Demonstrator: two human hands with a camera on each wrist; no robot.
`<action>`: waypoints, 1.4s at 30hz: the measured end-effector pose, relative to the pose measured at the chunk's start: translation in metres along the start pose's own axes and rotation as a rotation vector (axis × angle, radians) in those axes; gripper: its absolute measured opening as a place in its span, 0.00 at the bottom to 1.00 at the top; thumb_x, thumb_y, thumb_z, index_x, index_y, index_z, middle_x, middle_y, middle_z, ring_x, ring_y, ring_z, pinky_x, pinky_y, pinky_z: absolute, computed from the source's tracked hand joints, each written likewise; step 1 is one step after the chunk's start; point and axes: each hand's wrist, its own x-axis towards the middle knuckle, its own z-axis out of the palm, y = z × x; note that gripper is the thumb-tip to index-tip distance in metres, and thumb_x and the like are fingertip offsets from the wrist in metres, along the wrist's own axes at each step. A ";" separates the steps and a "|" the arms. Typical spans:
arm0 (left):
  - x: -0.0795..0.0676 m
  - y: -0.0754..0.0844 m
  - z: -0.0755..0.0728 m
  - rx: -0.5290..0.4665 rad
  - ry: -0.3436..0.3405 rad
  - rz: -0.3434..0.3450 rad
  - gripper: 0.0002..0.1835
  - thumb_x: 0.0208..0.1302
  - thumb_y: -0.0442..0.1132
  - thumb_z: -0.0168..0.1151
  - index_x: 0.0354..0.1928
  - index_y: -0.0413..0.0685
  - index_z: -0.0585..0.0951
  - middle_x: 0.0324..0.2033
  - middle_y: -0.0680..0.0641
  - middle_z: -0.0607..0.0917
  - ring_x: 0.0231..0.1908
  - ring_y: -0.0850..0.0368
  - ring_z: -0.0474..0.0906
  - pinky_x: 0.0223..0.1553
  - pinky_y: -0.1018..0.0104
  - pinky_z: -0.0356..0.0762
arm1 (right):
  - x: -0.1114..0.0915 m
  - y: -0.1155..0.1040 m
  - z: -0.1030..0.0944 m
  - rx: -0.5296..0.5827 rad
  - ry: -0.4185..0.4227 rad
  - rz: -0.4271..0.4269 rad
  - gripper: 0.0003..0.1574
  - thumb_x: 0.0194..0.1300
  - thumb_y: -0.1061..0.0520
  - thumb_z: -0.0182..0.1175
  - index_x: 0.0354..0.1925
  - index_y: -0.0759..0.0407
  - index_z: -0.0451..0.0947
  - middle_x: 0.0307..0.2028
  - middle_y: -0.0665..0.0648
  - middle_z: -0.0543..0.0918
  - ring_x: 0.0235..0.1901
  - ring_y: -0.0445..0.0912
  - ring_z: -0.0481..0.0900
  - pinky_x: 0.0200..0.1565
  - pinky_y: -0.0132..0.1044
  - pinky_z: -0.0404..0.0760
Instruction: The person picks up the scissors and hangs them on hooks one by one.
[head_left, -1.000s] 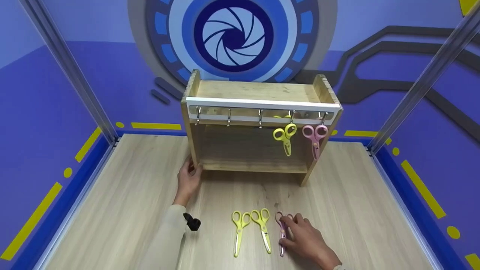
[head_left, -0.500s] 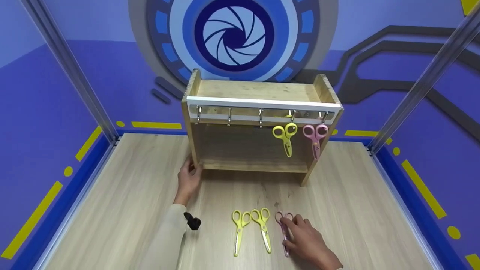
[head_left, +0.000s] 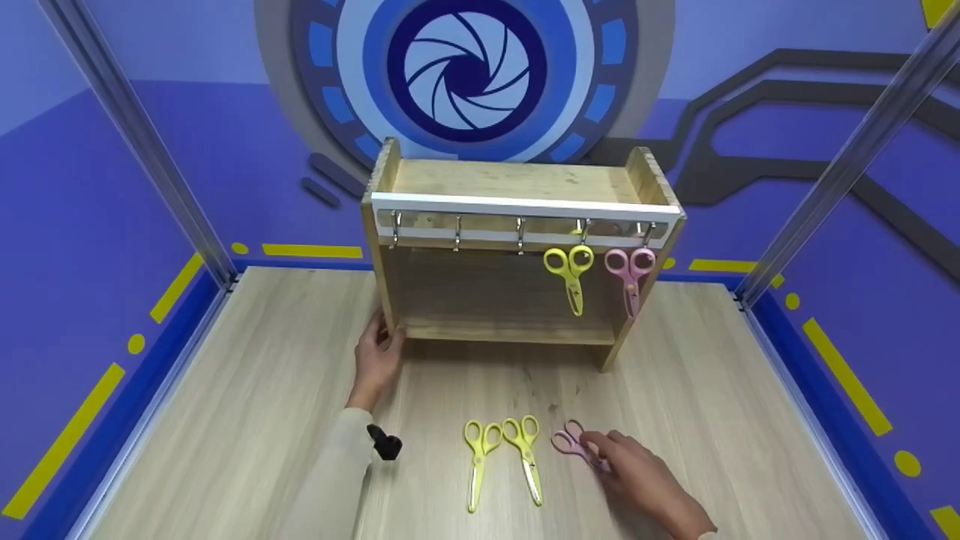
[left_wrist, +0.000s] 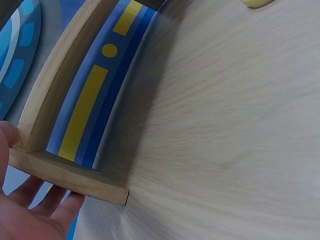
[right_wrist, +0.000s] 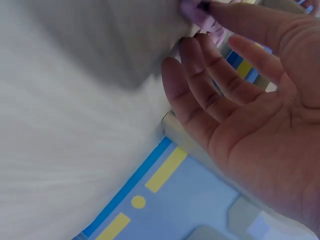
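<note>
My left hand (head_left: 377, 365) holds the lower left side panel of a small wooden shelf (head_left: 510, 334); in the left wrist view its thumb and fingers lie on either side of the wood (left_wrist: 70, 176). On the table in front, my right hand (head_left: 637, 476) pinches pink scissors (head_left: 576, 448) by the blade end, handle rings pointing away to the left. The right wrist view shows the pink scissors (right_wrist: 197, 14) at thumb and fingertips, partly hidden. To their left lie two yellow scissors, one (head_left: 478, 459) beside the other (head_left: 528, 459), rings away from me.
A white rail (head_left: 487, 202) with several metal hooks runs across the shelf's front. Yellow scissors (head_left: 574, 283) and pink scissors (head_left: 632, 283) hang from its two right hooks. Blue walls (head_left: 127, 225) and metal posts (head_left: 150, 142) enclose the table.
My right hand has shifted slightly right and turned the pink scissors from nearly straight to slanted, rings toward the left. My left hand stays on the shelf panel.
</note>
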 end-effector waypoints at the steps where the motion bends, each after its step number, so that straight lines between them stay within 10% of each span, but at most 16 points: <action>1: 0.000 0.000 0.000 -0.002 0.001 -0.001 0.32 0.78 0.42 0.57 0.78 0.46 0.62 0.68 0.36 0.74 0.67 0.41 0.72 0.65 0.49 0.75 | 0.001 0.002 -0.002 0.010 -0.029 0.025 0.23 0.62 0.67 0.70 0.53 0.51 0.82 0.31 0.46 0.77 0.30 0.38 0.74 0.28 0.38 0.78; 22: -0.002 -0.001 -0.001 -0.049 -0.011 -0.002 0.32 0.78 0.41 0.58 0.79 0.46 0.61 0.66 0.34 0.74 0.67 0.38 0.72 0.63 0.46 0.77 | 0.009 0.007 0.001 0.065 -0.059 0.314 0.08 0.59 0.65 0.72 0.38 0.55 0.87 0.28 0.46 0.75 0.27 0.39 0.71 0.28 0.37 0.75; 42: -0.001 0.000 -0.001 -0.027 0.004 0.003 0.31 0.78 0.41 0.58 0.77 0.45 0.63 0.66 0.33 0.74 0.67 0.38 0.72 0.64 0.47 0.76 | 0.011 0.006 -0.003 0.036 -0.072 0.358 0.07 0.61 0.65 0.72 0.36 0.53 0.87 0.28 0.45 0.81 0.27 0.40 0.72 0.28 0.42 0.78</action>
